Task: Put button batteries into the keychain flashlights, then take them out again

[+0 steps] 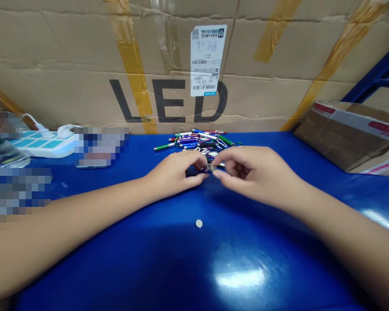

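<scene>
- blue laminate bench top: a heap of coloured metal pen-shaped keychains is piled near the far edge, just ahead of the hands.
- left hand: closed to a fingertip pinch on a small dark keychain piece, which is partly hidden.
- right hand: curled, with thumb and fingers brought onto the same piece from the other side; fine two-handed work is shown.
- a small white disc is lying apart on the bench.
- a taped cardboard carton printed "led" is stood behind.
</scene>
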`<state>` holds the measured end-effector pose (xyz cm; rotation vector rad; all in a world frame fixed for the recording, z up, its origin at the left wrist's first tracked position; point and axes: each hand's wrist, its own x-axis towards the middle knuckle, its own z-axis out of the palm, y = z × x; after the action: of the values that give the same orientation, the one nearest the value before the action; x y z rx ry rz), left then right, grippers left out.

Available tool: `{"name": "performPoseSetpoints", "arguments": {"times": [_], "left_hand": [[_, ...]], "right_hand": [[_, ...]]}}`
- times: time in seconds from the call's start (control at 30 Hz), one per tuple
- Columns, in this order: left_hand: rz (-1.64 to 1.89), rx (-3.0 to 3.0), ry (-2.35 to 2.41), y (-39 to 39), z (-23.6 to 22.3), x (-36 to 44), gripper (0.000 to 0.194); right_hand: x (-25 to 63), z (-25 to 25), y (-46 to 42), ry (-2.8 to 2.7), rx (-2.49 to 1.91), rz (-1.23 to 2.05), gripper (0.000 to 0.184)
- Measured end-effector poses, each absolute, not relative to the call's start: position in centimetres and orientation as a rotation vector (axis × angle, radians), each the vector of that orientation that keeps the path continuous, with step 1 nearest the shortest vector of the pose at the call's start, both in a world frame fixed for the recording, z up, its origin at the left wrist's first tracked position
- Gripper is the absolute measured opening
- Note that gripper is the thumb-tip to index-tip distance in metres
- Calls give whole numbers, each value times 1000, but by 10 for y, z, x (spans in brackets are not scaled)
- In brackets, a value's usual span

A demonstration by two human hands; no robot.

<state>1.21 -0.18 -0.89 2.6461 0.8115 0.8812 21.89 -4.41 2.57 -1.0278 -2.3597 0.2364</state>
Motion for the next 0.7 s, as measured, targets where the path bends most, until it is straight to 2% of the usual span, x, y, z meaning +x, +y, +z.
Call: {"name": "performPoseSetpoints", "arguments": {"times": [0.1,0.3,0.7], "left_hand": [[878,2644,805,-3,-9,12,12],[876,2645,815,-3,-9,11,10],[973,2636,825,1,-5,10,10]], "right_hand": [[224,26,-39,-2328,-1039,78,10],[222,19,-34,-2367,-1024,31,11],[221,18,-39,-2305,-1047,112,19]]}}
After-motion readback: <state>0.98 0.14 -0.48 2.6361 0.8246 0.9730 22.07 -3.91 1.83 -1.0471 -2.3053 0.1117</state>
